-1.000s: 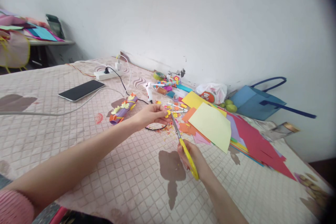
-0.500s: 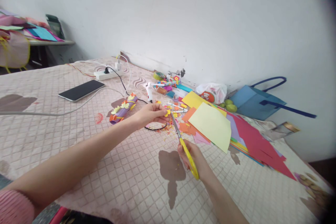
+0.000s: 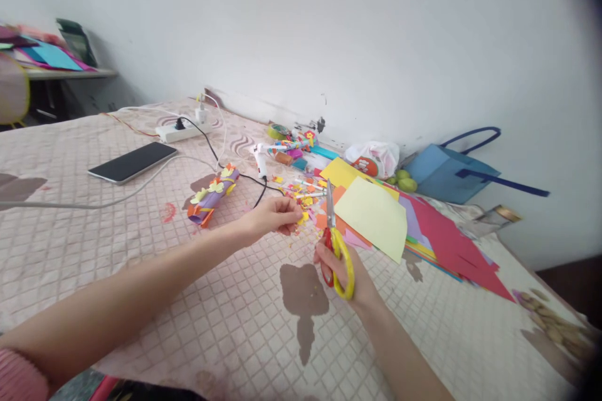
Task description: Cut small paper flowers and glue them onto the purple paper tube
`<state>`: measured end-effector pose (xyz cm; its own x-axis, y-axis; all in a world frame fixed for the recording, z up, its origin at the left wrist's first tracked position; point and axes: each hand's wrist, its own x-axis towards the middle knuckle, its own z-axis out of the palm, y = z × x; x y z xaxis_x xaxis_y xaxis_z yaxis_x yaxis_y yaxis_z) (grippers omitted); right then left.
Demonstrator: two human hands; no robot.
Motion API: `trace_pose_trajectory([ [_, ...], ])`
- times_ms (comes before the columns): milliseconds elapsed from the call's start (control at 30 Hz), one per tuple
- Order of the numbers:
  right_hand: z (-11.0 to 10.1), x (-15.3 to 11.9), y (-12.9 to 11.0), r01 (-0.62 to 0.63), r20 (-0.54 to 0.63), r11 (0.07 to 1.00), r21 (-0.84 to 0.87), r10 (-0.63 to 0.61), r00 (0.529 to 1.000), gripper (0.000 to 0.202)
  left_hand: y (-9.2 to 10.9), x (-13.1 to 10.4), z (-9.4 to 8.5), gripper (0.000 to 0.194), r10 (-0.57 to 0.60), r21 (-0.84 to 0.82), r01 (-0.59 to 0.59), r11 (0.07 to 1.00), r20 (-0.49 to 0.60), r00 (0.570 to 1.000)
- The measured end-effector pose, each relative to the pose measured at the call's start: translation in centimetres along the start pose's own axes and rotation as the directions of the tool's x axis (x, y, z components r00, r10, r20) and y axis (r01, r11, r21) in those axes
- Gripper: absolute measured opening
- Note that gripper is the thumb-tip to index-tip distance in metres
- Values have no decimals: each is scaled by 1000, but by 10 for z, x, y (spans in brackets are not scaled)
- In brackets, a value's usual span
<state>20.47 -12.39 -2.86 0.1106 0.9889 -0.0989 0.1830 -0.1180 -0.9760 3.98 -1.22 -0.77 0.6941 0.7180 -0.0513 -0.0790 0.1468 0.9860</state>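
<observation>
My left hand is closed in a pinch over the table, with a small yellow paper piece at its fingertips. My right hand grips a pair of scissors with one red and one yellow handle loop. Their blades point up and away from me, apart from the paper piece, and look nearly together. Small paper scraps lie scattered just past my left fingers. To the left of that hand rests a purple paper roll decorated with pale yellow and orange paper flowers.
Colored paper sheets spread to the right. Behind the scraps lies a white glue gun with a black cord. A phone and a power strip sit left. A blue bag and a plastic bag stand by the wall.
The scissors have moved away from the yellow paper piece and turned more upright, now showing their red loop. My left hand sits slightly lower. The whole view has shifted a little.
</observation>
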Motion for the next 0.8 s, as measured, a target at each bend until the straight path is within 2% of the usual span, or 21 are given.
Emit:
trace_pose_trajectory([
  [133, 2, 2, 1, 58, -75, 993, 107, -50, 996, 31, -13, -3, 14, 26, -11, 48, 9, 999, 45, 999],
  [267, 3, 6, 9, 43, -98, 982, 186, -25, 995, 27, -27, -6, 22, 31, 28, 77, -37, 996, 113, 993],
  [467, 2, 8, 13, 59, -152, 978, 200, -28, 988, 29, -29, -9, 27, 29, 28, 115, -40, 993, 105, 994],
  [567, 2, 8, 13, 44, -182, 980, 193, -9, 983, 30, -30, -11, 28, 28, 135, 222, -149, 964, 76, 988],
  [667, 3, 8, 14, 35, -168, 981, 189, -3, 986, 29, -32, -16, 32, 27, 249, 380, -259, 888, 76, 966],
  [800, 3, 8, 15, 40, -142, 983, 181, -14, 990, 32, -32, -22, 37, 23, 317, 480, -303, 823, 55, 947],
])
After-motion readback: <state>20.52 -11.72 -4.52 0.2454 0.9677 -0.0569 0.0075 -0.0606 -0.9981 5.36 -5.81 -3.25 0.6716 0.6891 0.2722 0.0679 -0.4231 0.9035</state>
